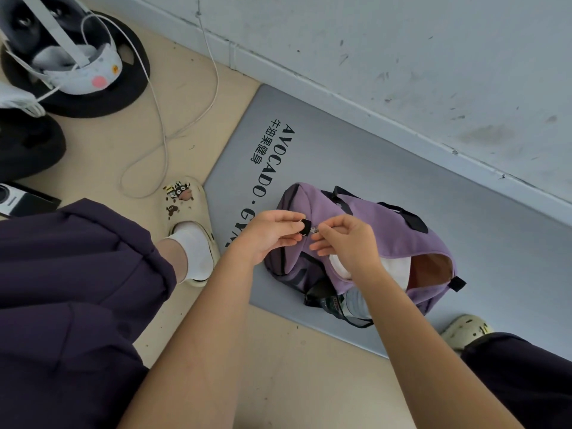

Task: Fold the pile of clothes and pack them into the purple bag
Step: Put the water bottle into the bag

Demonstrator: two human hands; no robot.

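Nearest the camera, two bare forearms reach forward over a beige floor [278,366], with dark purple trouser legs [71,289] on either side. The left hand [272,235] pinches a small black tab [305,227] at the end of the bag's zip, its grip clenched on that tab between thumb and fingers. Just to the right, the right hand [346,239] pinches the small metal zip pull [315,230], its grip closed on it with thumb and forefinger (the other fingers hang curled beneath). The two hands are almost touching.

Under them lies the purple bag [380,233], on its side on a grey mat [402,168] printed with the word AVOCADO. Its mouth gapes at the right end, and white folded cloth [396,267] shows inside, partly hidden by the right wrist. A clear bottle [353,301] sits in a black mesh pocket on the bag's near side.

To the left, a cream clog [188,209] with cartoon charms and a white sock stands at the mat's edge; another clog [464,331] shows near right. Further off, a white cable [161,119] loops across the floor, beside a round black base [93,97] at far left. A scuffed pale wall [402,57] runs along the far side.
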